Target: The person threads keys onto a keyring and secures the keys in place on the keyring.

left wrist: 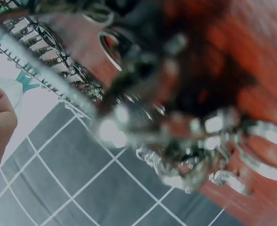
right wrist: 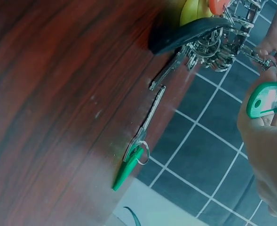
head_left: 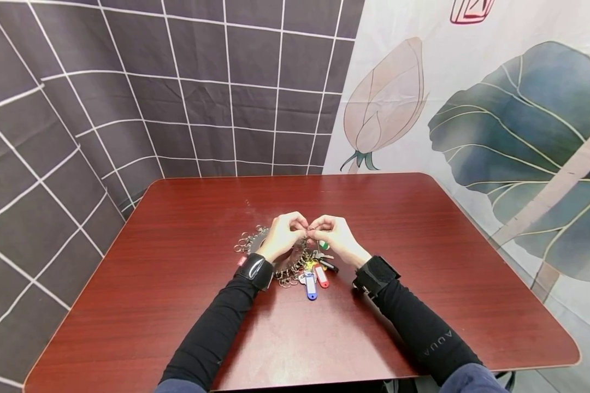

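Observation:
In the head view, my left hand (head_left: 287,232) and right hand (head_left: 336,236) meet fingertip to fingertip above a round metal rack of ring-ended clasps (head_left: 246,240). The right fingers pinch a key whose green key tag (right wrist: 266,100) lies against them in the right wrist view. A small metal clasp (right wrist: 255,56) runs from the rack to the left fingertips, which pinch it. From the rack's near side hang a blue key tag (head_left: 311,286), a red key tag (head_left: 321,277), a yellow key tag (right wrist: 194,12) and a black key tag (right wrist: 190,35). Blurred clasps fill the left wrist view.
A second green key tag (right wrist: 127,169) with its key and ring rests on the red-brown tabletop (head_left: 187,284), on the right hand's side. Behind the table hang a grey grid-patterned cloth (head_left: 201,98) and a white cloth with printed leaves (head_left: 531,125).

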A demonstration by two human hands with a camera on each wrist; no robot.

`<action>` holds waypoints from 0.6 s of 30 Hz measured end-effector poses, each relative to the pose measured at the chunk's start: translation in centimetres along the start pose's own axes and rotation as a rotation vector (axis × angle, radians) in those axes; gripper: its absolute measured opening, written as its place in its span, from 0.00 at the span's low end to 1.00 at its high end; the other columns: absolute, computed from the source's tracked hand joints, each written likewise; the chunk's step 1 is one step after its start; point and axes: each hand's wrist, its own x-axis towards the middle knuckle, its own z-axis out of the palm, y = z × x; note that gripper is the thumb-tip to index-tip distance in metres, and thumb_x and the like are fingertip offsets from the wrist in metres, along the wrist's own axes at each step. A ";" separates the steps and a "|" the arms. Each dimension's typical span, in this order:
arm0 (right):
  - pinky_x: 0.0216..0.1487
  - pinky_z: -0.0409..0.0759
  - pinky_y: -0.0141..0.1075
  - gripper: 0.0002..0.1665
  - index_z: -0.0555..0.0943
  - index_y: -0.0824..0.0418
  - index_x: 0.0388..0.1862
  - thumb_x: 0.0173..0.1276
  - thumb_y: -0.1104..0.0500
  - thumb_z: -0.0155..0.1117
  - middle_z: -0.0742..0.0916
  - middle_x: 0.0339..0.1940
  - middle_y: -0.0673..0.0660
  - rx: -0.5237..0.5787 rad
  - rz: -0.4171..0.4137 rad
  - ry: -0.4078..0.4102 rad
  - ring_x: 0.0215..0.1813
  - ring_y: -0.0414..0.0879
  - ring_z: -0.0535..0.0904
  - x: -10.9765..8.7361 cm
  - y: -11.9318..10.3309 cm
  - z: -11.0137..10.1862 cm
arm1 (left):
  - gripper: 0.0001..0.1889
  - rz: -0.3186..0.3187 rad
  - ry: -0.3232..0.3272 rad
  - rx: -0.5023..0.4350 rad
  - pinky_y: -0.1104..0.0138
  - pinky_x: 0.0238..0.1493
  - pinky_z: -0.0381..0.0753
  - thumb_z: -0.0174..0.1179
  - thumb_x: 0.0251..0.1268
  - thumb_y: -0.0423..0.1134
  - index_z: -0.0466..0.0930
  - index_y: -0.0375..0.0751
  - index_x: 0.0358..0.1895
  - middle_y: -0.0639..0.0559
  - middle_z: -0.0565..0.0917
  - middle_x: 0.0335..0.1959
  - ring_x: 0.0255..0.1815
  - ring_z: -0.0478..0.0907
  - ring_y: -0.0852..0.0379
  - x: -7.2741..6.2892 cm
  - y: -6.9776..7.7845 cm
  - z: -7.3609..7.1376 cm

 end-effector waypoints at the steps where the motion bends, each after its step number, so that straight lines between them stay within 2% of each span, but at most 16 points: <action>1: 0.38 0.83 0.34 0.12 0.77 0.76 0.42 0.62 0.69 0.63 0.88 0.30 0.53 0.002 -0.007 -0.008 0.34 0.46 0.87 0.0 0.0 -0.1 | 0.06 -0.001 0.003 0.000 0.71 0.37 0.75 0.62 0.53 0.26 0.80 0.37 0.34 0.45 0.86 0.27 0.29 0.80 0.60 0.0 -0.1 0.0; 6: 0.40 0.84 0.35 0.17 0.76 0.77 0.47 0.60 0.70 0.64 0.88 0.35 0.57 0.022 -0.004 -0.078 0.36 0.42 0.87 0.1 0.2 -1.0 | 0.05 -0.014 0.040 0.015 0.72 0.35 0.74 0.62 0.53 0.27 0.81 0.39 0.33 0.46 0.86 0.26 0.27 0.79 0.63 0.2 -0.2 0.0; 10: 0.40 0.85 0.37 0.21 0.73 0.80 0.51 0.60 0.71 0.64 0.88 0.32 0.54 0.052 0.051 -0.099 0.34 0.41 0.87 0.1 0.3 -2.0 | 0.05 -0.021 0.056 0.024 0.72 0.34 0.72 0.64 0.53 0.28 0.81 0.39 0.33 0.46 0.86 0.25 0.26 0.77 0.64 0.2 0.0 0.0; 15: 0.40 0.85 0.46 0.25 0.68 0.80 0.54 0.61 0.68 0.64 0.88 0.30 0.51 0.115 0.113 -0.052 0.30 0.44 0.87 0.0 0.2 -2.6 | 0.05 -0.017 0.030 0.019 0.72 0.33 0.72 0.64 0.52 0.29 0.81 0.38 0.33 0.45 0.86 0.25 0.25 0.78 0.63 0.1 0.4 -0.2; 18: 0.37 0.85 0.47 0.21 0.71 0.76 0.52 0.62 0.68 0.64 0.89 0.30 0.50 0.125 0.116 -0.014 0.29 0.45 0.87 -0.1 0.1 -2.6 | 0.05 -0.016 0.016 0.010 0.72 0.33 0.72 0.64 0.52 0.28 0.81 0.37 0.33 0.44 0.86 0.25 0.25 0.78 0.63 0.0 0.6 -0.1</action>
